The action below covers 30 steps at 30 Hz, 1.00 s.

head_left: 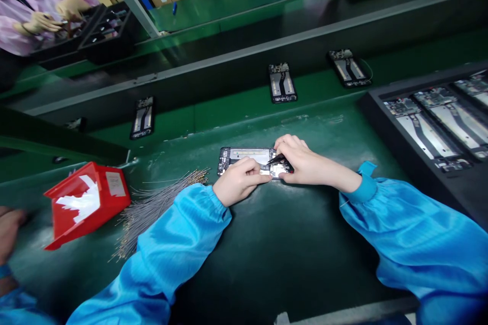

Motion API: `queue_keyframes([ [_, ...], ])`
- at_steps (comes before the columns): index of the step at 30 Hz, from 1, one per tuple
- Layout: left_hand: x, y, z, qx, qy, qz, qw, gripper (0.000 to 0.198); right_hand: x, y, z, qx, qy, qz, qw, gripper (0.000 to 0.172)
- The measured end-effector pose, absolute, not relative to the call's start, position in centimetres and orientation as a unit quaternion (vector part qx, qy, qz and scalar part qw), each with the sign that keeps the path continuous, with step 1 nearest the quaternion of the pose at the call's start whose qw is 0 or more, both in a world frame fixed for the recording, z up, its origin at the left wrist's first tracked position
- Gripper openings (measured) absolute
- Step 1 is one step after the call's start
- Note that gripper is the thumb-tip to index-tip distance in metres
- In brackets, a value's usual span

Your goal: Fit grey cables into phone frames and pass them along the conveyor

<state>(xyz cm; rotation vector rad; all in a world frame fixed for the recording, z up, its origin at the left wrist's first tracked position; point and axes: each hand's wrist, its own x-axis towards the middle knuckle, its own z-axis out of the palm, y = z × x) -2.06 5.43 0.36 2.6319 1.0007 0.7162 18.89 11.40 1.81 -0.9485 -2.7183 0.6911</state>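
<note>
An opened smartphone (249, 155) lies sideways on the green table, its inner parts showing. My left hand (241, 180) is closed at the phone's near edge, its thumb and forefinger pressed on it. My right hand (303, 160) curls over the circuit-board end and grips dark tweezers (275, 159), their tips pointing left onto the phone. What the tweezer tips touch is too small to make out. Beside my left forearm lies a bundle of thin grey cables (160, 205) with gold-coloured ends.
A red bin (110, 188) with white pieces stands left. A black tray (371, 106) at right holds several opened phones. More phones (282, 84) lie along the green strip behind the table. A co-worker's hand (9, 231) shows at left; another person works across the line.
</note>
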Motion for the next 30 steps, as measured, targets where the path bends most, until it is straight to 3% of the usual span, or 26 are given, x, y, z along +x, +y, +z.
queue_keyframes([
  [8, -1.9, 5.3, 0.4, 0.899, 0.344, 0.243, 0.124, 0.026, 18.6, 11.3, 1.6, -0.324, -0.914, 0.227, 0.095, 0.032],
  [17, -2.0, 5.4, 0.6, 0.866, 0.351, 0.282, 0.217, 0.020, 17.9, 11.4, 1.6, -0.341, -0.913, 0.206, 0.086, 0.030],
  [27, -2.1, 5.4, 0.7, 0.873, 0.340, 0.282, 0.207, 0.020, 16.2, 11.6, 3.3, -0.385, -0.906, 0.176, -0.023, 0.033],
  [30, -2.0, 5.4, 0.6, 0.869, 0.346, 0.289, 0.205, 0.019, 16.5, 11.5, 3.1, -0.368, -0.910, 0.189, -0.004, 0.030],
])
